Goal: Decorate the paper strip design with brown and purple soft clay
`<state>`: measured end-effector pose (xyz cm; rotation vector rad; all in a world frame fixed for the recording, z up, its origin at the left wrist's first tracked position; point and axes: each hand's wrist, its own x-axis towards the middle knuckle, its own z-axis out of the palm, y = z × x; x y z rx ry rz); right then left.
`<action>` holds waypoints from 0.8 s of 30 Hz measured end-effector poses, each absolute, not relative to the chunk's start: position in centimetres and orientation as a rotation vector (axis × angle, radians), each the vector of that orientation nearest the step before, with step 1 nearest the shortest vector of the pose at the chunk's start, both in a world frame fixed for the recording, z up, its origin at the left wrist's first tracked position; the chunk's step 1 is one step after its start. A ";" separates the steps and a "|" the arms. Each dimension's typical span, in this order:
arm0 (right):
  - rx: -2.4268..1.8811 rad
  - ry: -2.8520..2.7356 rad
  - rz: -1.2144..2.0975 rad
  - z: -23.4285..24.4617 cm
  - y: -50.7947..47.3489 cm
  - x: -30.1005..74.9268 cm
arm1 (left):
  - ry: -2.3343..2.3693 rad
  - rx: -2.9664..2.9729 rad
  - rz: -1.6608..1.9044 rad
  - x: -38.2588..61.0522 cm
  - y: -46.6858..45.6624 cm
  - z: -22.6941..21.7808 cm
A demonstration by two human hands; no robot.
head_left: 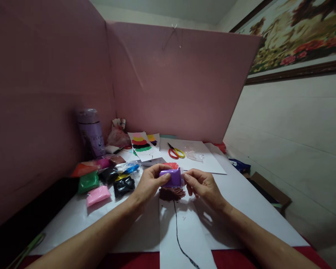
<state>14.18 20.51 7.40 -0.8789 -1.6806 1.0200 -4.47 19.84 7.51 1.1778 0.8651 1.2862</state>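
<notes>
A small packet of purple modelling clay (174,179) is gripped between the thumb and fingers of my left hand (151,182). On its right side, the fingertips of my right hand (204,186) pinch the clear plastic edge of the wrapper. Below the packet lies a white card (184,233) with a thin wavy black line running toward me. A ridged patch of dark brown clay (168,194) tops that line. Red clay (172,165) shows just beyond the packet, and the packet hides what lies between the two colours.
Several bagged clays, including a green packet (89,182) and a pink packet (98,195), lie left. Behind are scissors (176,152) on a white board (210,164), a colour-striped card (141,144) and a purple bottle (92,132). Pink panels (173,82) wall the back and left.
</notes>
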 end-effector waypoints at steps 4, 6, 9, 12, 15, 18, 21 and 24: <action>-0.871 -1.689 0.988 7.1 20.4 14.2 | 0.868 1.192 1.290 -4.5 20.0 7.3; -0.864 -1.691 0.974 7.0 20.4 14.2 | 0.868 1.195 1.287 -4.5 19.9 7.3; -0.865 -1.714 0.924 6.9 20.4 14.2 | 0.882 1.211 1.288 -4.4 19.8 7.4; -0.891 -1.759 0.834 7.0 20.4 14.2 | 0.902 1.256 1.304 -4.3 19.7 7.6; -0.930 -1.802 0.744 6.9 20.4 14.2 | 0.917 1.299 1.304 -4.2 19.7 7.6; -0.957 -1.833 0.673 6.9 20.4 14.3 | 0.927 1.329 1.283 -4.1 19.6 7.6; -0.966 -1.863 0.610 6.9 20.4 14.3 | 0.938 1.340 1.281 -4.0 19.4 7.6; -0.962 -1.886 0.563 6.9 20.3 14.3 | 0.934 1.325 1.288 -4.0 19.4 7.6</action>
